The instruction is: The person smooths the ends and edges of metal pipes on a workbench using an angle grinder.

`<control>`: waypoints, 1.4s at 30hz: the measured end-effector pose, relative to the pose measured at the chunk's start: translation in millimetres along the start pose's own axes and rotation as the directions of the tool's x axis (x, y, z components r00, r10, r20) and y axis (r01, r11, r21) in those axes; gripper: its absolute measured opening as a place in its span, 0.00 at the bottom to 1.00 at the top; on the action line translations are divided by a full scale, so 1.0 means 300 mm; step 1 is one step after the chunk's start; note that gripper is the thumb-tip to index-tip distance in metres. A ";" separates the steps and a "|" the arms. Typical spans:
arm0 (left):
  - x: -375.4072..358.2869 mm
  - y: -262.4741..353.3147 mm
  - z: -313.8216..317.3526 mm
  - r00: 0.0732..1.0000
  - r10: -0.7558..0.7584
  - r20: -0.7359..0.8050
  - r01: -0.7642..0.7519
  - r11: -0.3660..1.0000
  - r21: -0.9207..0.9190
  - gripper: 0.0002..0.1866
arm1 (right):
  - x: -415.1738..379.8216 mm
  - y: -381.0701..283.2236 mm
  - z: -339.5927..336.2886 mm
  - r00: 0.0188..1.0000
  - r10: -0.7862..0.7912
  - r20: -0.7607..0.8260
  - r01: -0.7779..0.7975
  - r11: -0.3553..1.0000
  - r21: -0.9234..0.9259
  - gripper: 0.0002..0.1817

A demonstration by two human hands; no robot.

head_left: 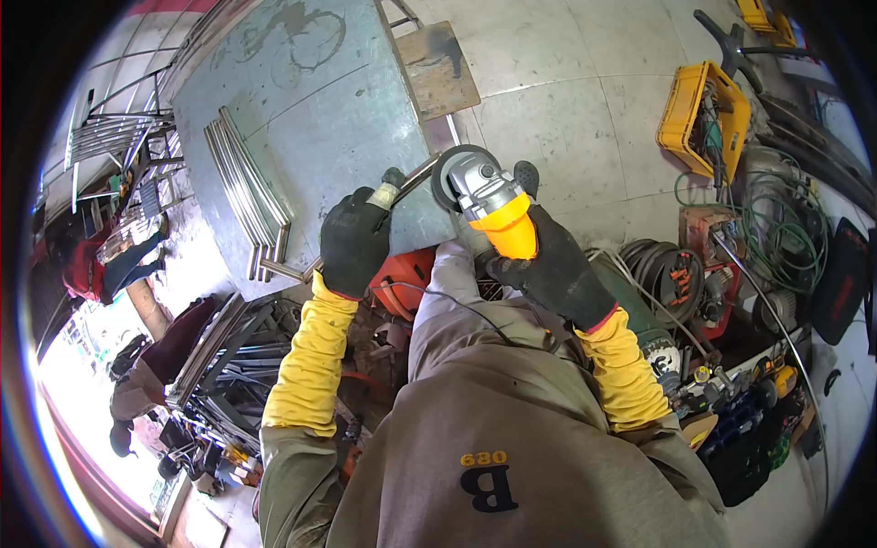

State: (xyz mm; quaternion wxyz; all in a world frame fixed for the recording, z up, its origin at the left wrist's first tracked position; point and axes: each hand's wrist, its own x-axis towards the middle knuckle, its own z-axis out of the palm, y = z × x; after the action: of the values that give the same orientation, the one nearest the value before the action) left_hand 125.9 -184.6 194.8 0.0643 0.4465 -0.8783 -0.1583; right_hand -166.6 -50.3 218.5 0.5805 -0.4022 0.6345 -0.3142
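My left hand point(354, 245), in a black glove, is closed around a bent metal tube point(417, 174) at the near right edge of the metal-topped table point(338, 119). My right hand point(562, 269), gloved too, grips the body of a yellow and silver angle grinder point(508, 224). The grinder's dark disc sits right at the tube's far end, overlapping it in this view. To the left of my left hand, several similar bent tubes point(245, 187) lie side by side on the tabletop.
A yellow crate point(674, 128) of tools stands at the right, near coiled green hose point(786, 215). More power tools point(731, 393) lie on the lower right. Metal frames point(233, 365) crowd the left below the table. A person in red point(84, 267) is farther left.
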 end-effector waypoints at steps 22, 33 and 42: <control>-0.019 -0.002 0.035 0.997 0.052 -0.052 -0.047 0.995 0.092 0.33 | -0.030 0.035 -0.015 0.999 -0.048 -0.025 0.048 0.999 -0.021 0.30; -0.027 -0.005 0.056 0.984 0.115 -0.139 -0.100 0.989 0.109 0.36 | -0.001 -0.026 -0.011 0.999 0.035 0.038 -0.035 0.999 0.014 0.30; -0.028 0.002 0.050 0.992 0.081 -0.100 -0.071 0.992 0.104 0.36 | -0.006 -0.023 -0.019 0.997 0.065 0.039 -0.063 0.997 -0.048 0.31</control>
State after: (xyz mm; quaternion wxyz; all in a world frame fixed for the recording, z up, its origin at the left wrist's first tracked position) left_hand 126.8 -174.3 181.2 0.0934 0.4229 -0.8970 -0.0882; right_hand -171.2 -52.5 226.1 0.5933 -0.4013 0.6425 -0.2722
